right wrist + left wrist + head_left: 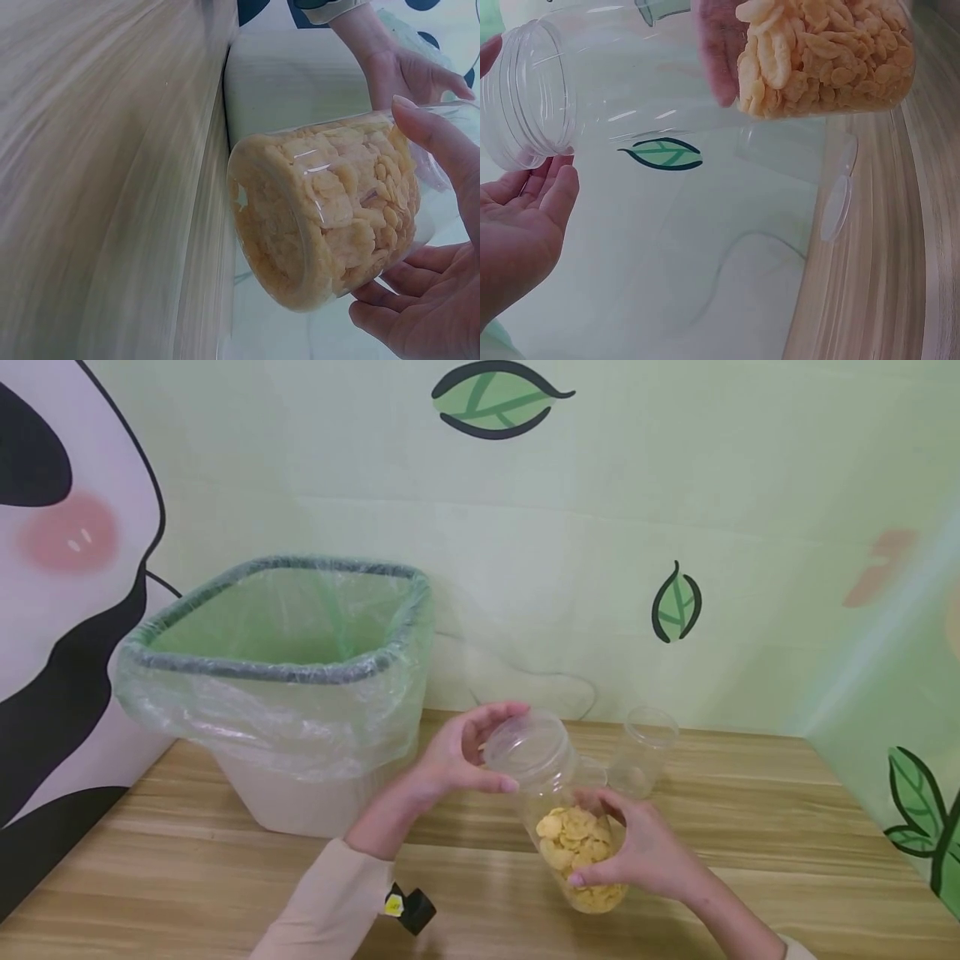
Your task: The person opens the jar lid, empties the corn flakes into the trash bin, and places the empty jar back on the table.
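Observation:
A clear plastic jar (551,806), partly filled with yellow flakes (360,202) like cornflakes, is held tilted above the table, its top leaning left. My right hand (648,847) grips its lower body, thumb in front and fingers behind. Around the jar's clear top curves my left hand (461,752), with thumb and fingers on opposite sides. In the left wrist view, that hand's fingers (559,187) touch the edge of the clear screw lid (502,112). Behind the jar stands a clear empty container (647,752), with a clear round disc (591,772) beside it.
A pale bin (300,797) lined with a clear bag (337,727) stands at the left of the wooden table (765,827). Green printed walls (540,568) enclose the back and right. A small black device (415,910) is by my left sleeve.

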{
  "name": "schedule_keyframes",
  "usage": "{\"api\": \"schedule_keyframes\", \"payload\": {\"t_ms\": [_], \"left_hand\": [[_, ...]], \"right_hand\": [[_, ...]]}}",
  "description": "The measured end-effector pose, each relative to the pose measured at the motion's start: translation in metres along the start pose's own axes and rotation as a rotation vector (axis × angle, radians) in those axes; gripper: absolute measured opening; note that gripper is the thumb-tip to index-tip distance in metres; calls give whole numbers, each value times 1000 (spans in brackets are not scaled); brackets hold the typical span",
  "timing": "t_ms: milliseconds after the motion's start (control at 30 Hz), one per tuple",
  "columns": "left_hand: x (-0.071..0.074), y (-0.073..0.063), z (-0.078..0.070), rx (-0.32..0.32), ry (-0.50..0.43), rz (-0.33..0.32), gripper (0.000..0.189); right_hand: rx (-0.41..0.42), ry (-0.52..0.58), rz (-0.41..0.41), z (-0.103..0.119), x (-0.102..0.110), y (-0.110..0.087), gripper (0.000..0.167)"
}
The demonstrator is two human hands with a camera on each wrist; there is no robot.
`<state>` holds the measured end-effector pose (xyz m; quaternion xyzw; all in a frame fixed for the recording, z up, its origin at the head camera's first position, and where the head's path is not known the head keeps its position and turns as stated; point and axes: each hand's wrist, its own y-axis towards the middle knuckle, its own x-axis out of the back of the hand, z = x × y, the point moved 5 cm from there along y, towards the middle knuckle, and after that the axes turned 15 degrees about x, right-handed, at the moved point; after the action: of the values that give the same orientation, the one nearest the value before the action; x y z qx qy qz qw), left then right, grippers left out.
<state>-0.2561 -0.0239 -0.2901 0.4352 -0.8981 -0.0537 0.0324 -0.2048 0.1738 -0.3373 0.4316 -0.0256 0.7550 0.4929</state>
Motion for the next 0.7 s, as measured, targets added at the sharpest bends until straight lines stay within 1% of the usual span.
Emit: {"api": "schedule_keyframes", "payload": {"t_ms": [267,467,600,633,700], "left_hand": [[6,3,2,4,-13,-52,96],[11,6,4,-4,-70,-77,100],[16,9,9,3,-106,-107,101],[17,9,10,8,-112,-117,100],[19,10,11,19,-113,-144,89]], "right_hand": [[-10,13,-2,-4,3,-4,81],[-5,4,-31,-4,9,-8,80],[-26,7,-46,-4,14,-11,81],[-32,7,-49,-3,15,-12,81],[-47,2,-54,-4,17,-13,82]]}}
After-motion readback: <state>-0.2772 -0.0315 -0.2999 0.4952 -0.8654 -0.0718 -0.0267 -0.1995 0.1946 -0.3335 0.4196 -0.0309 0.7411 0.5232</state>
